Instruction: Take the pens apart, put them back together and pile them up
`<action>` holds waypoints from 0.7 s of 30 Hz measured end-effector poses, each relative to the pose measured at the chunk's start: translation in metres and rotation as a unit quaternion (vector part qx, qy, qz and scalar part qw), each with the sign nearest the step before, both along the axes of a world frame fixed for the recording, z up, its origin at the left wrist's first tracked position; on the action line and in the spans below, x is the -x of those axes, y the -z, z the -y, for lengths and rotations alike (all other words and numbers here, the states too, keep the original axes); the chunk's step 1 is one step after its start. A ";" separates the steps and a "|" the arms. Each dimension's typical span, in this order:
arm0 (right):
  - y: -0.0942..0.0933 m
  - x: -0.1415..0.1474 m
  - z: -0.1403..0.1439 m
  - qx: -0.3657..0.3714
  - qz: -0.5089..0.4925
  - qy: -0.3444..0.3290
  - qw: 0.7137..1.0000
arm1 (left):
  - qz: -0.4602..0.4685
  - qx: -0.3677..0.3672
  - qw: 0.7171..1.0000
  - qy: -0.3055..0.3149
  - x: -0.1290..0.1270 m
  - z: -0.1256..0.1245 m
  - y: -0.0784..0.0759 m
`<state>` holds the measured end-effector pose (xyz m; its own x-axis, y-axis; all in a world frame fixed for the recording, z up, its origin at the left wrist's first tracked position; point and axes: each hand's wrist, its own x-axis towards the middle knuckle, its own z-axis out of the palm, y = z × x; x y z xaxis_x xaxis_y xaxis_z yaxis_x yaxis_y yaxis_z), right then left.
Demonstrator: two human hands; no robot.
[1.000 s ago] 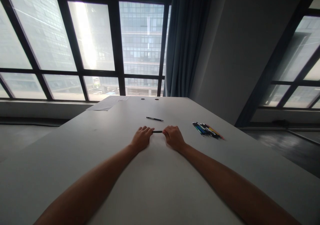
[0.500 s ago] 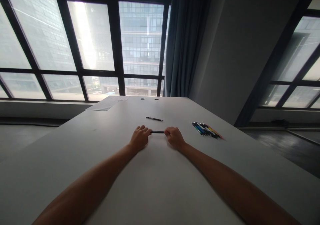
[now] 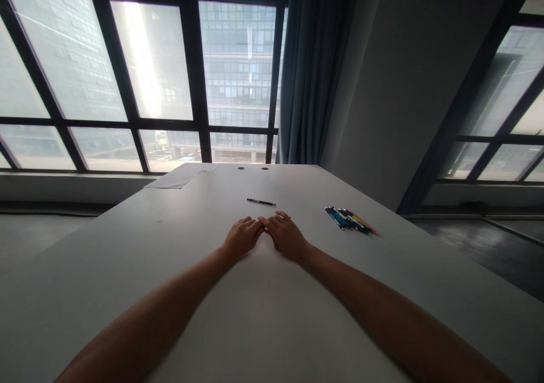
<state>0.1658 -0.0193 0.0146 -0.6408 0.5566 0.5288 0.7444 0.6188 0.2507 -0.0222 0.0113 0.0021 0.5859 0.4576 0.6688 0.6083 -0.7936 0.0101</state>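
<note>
My left hand (image 3: 243, 237) and my right hand (image 3: 285, 237) meet at the middle of the table, both closed around a thin black pen (image 3: 290, 218). Most of that pen is hidden by my fingers; a dark end shows just past the right hand. A second black pen (image 3: 261, 201) lies by itself on the table a little beyond my hands. Off to the right of my right hand lies a loose bunch of pens (image 3: 351, 221), with blue, green, black, yellow and red ones among them.
The long white table (image 3: 204, 326) runs away from me toward the windows. Sheets of paper (image 3: 174, 179) rest at its far left edge. Two dark round fittings (image 3: 264, 169) sit at the far end, near a blue curtain (image 3: 312, 88).
My right hand has moved left along the pen until it touches the left hand, covering the stretch of pen that showed between them. The view has shifted slightly.
</note>
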 end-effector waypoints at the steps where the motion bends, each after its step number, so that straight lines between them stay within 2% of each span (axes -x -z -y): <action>1: 0.001 -0.002 -0.003 0.006 0.006 0.008 1.000 | 0.008 0.002 1.000 0.004 0.000 0.000 0.000; 6: 0.004 -0.016 -0.014 0.020 -0.007 0.060 0.998 | 0.038 0.022 0.999 0.000 0.003 -0.003 0.004; 8: 0.003 -0.018 -0.014 0.020 -0.017 0.067 0.997 | 0.043 0.035 0.998 0.018 0.003 -0.005 0.006; 12: -0.001 -0.016 -0.008 0.024 -0.019 0.034 0.999 | 0.064 0.049 0.993 0.085 0.003 -0.009 0.008; 15: -0.001 -0.017 -0.005 0.013 -0.026 0.023 0.999 | 0.070 0.062 0.991 0.100 0.004 -0.008 0.007; 17: 0.000 -0.018 -0.005 0.003 -0.038 0.034 0.999 | 0.057 0.074 0.993 0.074 0.005 -0.006 0.005; 21: 0.000 -0.020 -0.006 -0.002 -0.045 0.038 0.998 | 0.031 0.088 0.995 -0.035 0.005 -0.002 0.001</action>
<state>0.1862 -0.0131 0.0146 -0.5459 0.5995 0.5853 0.8093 0.5582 0.1831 -0.0271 0.0131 0.0012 0.5089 0.6094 0.6080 0.6557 -0.7320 0.1849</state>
